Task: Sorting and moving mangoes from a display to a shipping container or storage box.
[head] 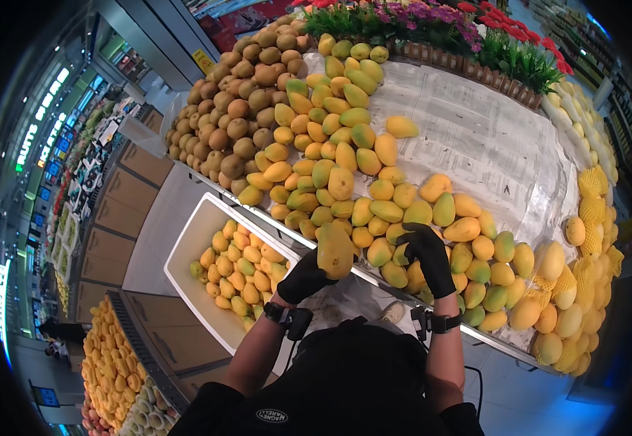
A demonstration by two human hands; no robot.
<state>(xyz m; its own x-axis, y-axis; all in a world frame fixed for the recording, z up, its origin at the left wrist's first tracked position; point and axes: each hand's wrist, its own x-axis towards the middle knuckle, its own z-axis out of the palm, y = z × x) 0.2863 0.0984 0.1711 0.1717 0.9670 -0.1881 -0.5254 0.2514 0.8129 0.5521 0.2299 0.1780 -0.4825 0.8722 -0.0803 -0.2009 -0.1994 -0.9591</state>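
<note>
My left hand (308,278), in a black glove, holds a large yellow-green mango (335,252) just over the front edge of the fruit stand. To its right, my gloved right hand (429,259) reaches onto the pile of yellow and green mangoes (387,210), its fingers curled over the fruit; whether it grips one I cannot tell. Mangoes spread over the stand on sheets of printed paper (468,125). Below and left of my left hand stands a white foam box (185,250) with many mangoes (245,261) inside.
Brown round fruit (239,109) is heaped at the stand's upper left. Behind the paper runs a small brown fence (457,62) with flowers. Net-wrapped yellow fruit (591,201) lies on the right. Another mango display (111,365) is at lower left, and a metal rail (504,351) edges the stand.
</note>
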